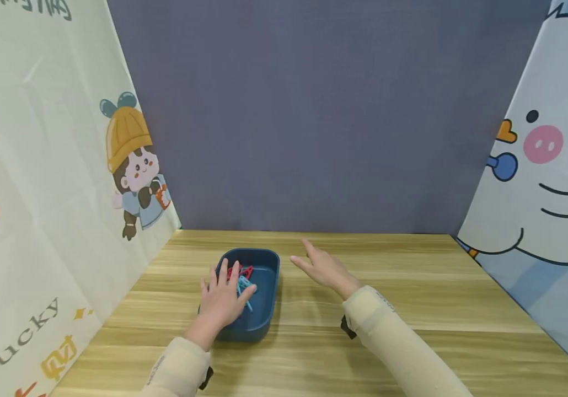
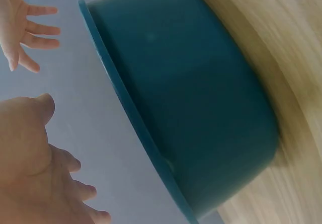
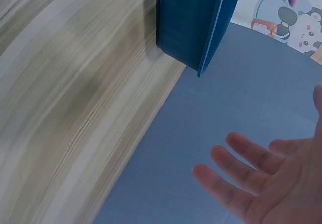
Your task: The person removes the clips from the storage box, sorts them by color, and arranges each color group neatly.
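Note:
A dark blue plastic bin (image 1: 266,298) stands on the wooden table, left of centre. Inside it lie several small red clips (image 1: 247,272) and light blue clips (image 1: 245,283), partly covered by a hand. My left hand (image 1: 220,300) hovers over the bin's left part with its fingers spread, and in the left wrist view it shows above the rim, apart from the wall. To the right of the bin is my right hand (image 1: 327,270), fingers extended, holding nothing. In the right wrist view its fingers (image 3: 236,183) are loosely straight and away from the bin.
The wood-grain table (image 1: 413,286) reaches back to a grey-purple panel (image 1: 314,110). A printed white cloth (image 1: 41,165) hangs on the left side, and a cloth with a cartoon duck (image 1: 552,182) on the right.

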`<state>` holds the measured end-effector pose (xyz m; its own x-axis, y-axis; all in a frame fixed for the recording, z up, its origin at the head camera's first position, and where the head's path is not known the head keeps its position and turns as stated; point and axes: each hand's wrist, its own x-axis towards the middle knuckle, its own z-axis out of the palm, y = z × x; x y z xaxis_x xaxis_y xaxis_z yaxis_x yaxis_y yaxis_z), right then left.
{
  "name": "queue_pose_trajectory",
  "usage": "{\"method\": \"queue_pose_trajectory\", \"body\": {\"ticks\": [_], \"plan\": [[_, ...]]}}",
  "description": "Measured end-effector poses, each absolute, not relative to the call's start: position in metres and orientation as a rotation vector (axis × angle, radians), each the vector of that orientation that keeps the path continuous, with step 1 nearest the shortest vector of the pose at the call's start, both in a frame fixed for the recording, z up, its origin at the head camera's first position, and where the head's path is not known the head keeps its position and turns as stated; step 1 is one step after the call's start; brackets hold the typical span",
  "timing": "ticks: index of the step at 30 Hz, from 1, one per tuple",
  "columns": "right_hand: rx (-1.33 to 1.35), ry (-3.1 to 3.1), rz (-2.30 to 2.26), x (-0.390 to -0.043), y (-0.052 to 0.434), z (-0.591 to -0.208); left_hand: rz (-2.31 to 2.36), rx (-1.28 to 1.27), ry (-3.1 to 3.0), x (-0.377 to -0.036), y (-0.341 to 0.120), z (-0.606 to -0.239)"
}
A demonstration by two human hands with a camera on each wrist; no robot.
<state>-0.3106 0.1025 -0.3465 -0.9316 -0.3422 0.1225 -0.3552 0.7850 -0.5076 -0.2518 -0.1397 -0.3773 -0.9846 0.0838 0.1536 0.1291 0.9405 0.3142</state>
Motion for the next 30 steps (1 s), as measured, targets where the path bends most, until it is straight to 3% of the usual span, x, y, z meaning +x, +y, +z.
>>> {"method": "queue_pose_trajectory", "body": {"ticks": [30], "plan": [[0.643, -2.923, 0.952, -0.311, 0.084, -0.348, -0.612, -0.106, -2.946, -0.237, -0.165, -0.396]]}}
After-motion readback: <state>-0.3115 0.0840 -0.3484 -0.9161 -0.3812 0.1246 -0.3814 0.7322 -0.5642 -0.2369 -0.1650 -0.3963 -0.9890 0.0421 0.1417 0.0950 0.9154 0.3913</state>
